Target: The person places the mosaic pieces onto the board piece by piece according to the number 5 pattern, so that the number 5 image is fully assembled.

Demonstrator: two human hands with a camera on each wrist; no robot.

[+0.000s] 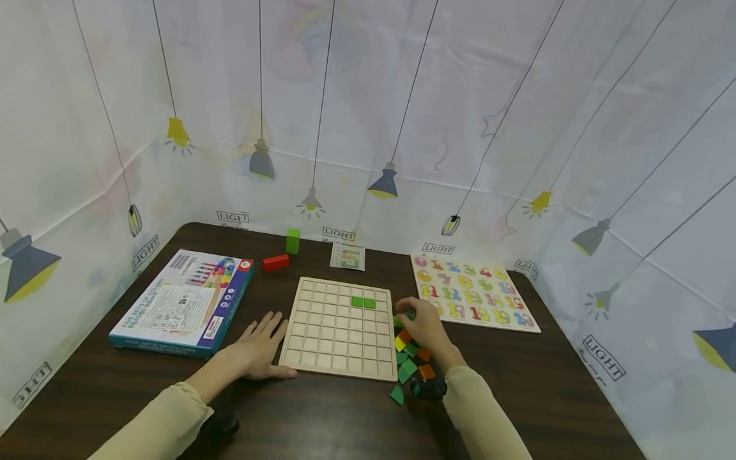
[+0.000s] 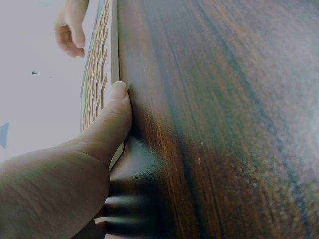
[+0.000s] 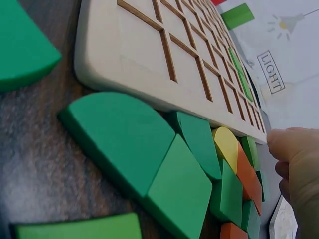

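A square wooden grid board (image 1: 339, 338) lies on the table with two green square pieces (image 1: 363, 302) in its upper right part. My left hand (image 1: 261, 348) rests on the table at the board's left side, fingers spread; its thumb (image 2: 112, 112) touches the board's edge in the left wrist view. By the board's right edge, my right hand (image 1: 424, 322) hangs with loosely bent fingers over a pile of coloured blocks. No piece shows in its grasp. In the pile are a green quarter-round block (image 3: 122, 139), a yellow block (image 3: 225, 144) and an orange block (image 3: 249, 174).
A boxed set (image 1: 172, 300) lies at the left. Behind the board are a red block (image 1: 276, 262), an upright green block (image 1: 292, 241) and a small pattern card (image 1: 347, 257). A number puzzle board (image 1: 471, 294) lies at the back right. A printed curtain (image 1: 368, 115) hangs behind the table.
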